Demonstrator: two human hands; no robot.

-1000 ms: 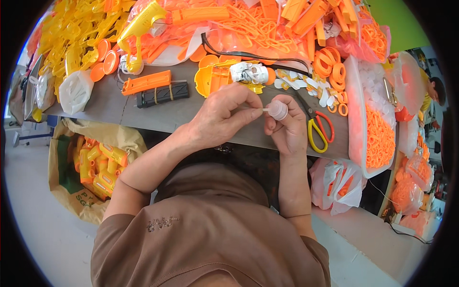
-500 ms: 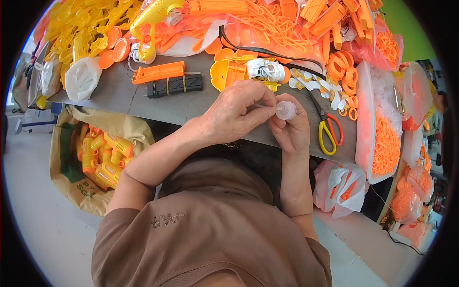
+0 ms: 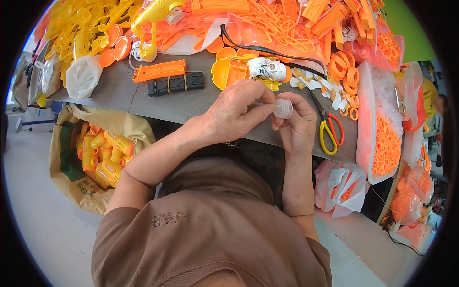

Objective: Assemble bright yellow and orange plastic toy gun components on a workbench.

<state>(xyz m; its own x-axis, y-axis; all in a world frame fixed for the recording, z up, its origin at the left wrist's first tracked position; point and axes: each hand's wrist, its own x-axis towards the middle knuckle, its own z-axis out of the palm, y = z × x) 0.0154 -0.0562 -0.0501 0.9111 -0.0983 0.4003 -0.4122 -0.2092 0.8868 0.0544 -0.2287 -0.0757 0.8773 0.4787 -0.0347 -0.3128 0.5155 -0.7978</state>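
At the far left, below the edge of the grey desk [image 3: 119, 91], an open brown paper sack [image 3: 81, 158] stands on the floor, filled with yellow and orange plastic parts. Up on the desk a flat orange plastic bar [image 3: 159, 70] lies just beside a black rectangular block bound with rubber bands [image 3: 175, 83], and a yellow plastic toy gun [image 3: 154, 19] rests behind them among heaped yellow pieces.

Near the middle, the left hand [image 3: 234, 115] reaches across from the left, its fingers curled and its thumb and forefinger closed on the small clear plastic cap [image 3: 283, 108]. The cap sits above the front edge of the desk, held between both hands. The right hand [image 3: 297, 125] meets it from below, fingers folded around the underside; how tightly they grip is hard to tell, since the cap hides the tips.

Behind the hands lies a yellow plastic shell half with a white part [image 3: 248, 71] in it. To the right, yellow-handled scissors [image 3: 327, 129] lie on the desk, then a clear plastic tray of small orange pieces [image 3: 385, 143].
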